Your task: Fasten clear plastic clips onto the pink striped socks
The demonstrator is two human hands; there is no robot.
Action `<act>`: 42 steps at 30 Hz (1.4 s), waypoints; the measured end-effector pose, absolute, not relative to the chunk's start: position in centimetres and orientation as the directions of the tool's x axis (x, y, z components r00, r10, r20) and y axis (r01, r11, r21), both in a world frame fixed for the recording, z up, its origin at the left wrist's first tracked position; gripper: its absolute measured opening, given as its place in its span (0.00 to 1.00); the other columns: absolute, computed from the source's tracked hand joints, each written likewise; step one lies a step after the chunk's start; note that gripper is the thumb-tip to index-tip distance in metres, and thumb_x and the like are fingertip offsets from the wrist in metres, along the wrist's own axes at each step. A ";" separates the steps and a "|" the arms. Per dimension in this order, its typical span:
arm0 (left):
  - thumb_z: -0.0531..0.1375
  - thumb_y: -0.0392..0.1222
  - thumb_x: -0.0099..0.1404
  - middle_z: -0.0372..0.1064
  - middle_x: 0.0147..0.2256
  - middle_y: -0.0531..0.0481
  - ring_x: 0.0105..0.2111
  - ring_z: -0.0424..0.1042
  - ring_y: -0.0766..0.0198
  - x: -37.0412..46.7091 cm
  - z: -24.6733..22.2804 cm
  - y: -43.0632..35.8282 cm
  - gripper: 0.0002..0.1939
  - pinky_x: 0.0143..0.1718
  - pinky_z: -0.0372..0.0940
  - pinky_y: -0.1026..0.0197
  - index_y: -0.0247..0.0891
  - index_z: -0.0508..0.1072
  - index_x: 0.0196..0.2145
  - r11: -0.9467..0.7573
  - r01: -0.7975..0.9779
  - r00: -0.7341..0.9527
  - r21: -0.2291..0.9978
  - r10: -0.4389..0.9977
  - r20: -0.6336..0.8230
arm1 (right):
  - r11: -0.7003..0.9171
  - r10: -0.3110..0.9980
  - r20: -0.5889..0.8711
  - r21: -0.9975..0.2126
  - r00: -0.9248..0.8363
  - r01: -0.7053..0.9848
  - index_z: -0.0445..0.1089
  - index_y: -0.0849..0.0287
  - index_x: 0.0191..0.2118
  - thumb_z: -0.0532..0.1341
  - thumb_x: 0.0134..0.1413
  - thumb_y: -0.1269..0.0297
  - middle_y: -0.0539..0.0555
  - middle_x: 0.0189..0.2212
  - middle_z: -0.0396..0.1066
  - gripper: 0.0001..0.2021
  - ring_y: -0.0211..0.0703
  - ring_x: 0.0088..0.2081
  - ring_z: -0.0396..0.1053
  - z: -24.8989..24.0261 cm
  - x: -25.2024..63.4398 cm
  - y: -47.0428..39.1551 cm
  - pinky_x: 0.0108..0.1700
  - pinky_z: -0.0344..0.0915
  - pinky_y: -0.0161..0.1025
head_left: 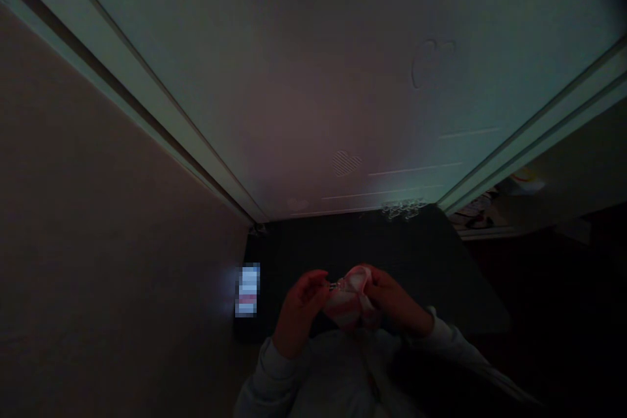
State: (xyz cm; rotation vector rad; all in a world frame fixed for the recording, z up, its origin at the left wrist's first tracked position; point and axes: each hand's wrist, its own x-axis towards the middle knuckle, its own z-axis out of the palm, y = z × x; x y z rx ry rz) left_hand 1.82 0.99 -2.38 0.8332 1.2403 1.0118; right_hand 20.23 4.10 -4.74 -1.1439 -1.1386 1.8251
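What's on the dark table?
Clear clip-like pieces lie at the back right, a blurred, lit screen at the left edge, and something small, unclear, in the back left corner. The left hand, right hand and striped cloth hide part of the near side.

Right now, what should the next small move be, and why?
Probably, the left hand should gently adjust the small shiny piece at the pink-and-white striped cloth, with the right hand holding steady: the piece appears pinched in the left hand, and the right grips the cloth's opposite side.
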 end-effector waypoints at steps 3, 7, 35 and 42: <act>0.63 0.43 0.53 0.71 0.32 0.50 0.34 0.69 0.62 1.8 -2.3 1.0 0.13 0.36 0.63 0.61 0.38 0.73 0.38 0.367 -0.145 0.019 0.919 0.930 -0.368 | -0.372 0.874 -0.317 -0.924 -0.369 -0.087 0.69 0.60 0.31 0.57 0.44 0.65 0.50 0.26 0.70 0.07 0.39 0.27 0.66 -4.9 20.2 4.1 0.29 0.60 0.35; 0.64 0.42 0.52 0.71 0.31 0.51 0.30 0.68 0.64 1.9 -2.3 1.1 0.12 0.33 0.63 0.63 0.38 0.72 0.35 0.346 -0.124 -0.014 0.930 0.937 -0.350 | -0.409 0.873 -0.351 -0.905 -0.337 -0.117 0.69 0.60 0.32 0.58 0.46 0.62 0.48 0.23 0.68 0.08 0.37 0.24 0.64 -5.6 20.1 4.1 0.26 0.59 0.34; 0.65 0.43 0.49 0.69 0.26 0.53 0.26 0.67 0.66 3.4 -2.0 0.5 0.13 0.28 0.62 0.64 0.37 0.71 0.32 0.409 -0.156 0.006 0.899 0.911 -0.413 | -0.049 0.950 -0.110 -0.977 -0.292 0.206 0.63 0.57 0.27 0.50 0.55 0.62 0.48 0.21 0.63 0.10 0.38 0.23 0.61 -5.4 18.2 2.9 0.25 0.55 0.34; 0.64 0.40 0.50 0.69 0.28 0.52 0.29 0.68 0.64 3.5 -2.2 0.4 0.11 0.32 0.63 0.62 0.37 0.71 0.33 0.406 -0.146 0.010 0.902 0.912 -0.409 | -0.203 0.950 -0.224 -0.973 -0.216 0.113 0.63 0.58 0.28 0.51 0.53 0.60 0.47 0.20 0.62 0.09 0.38 0.23 0.60 -6.1 17.7 2.8 0.25 0.57 0.34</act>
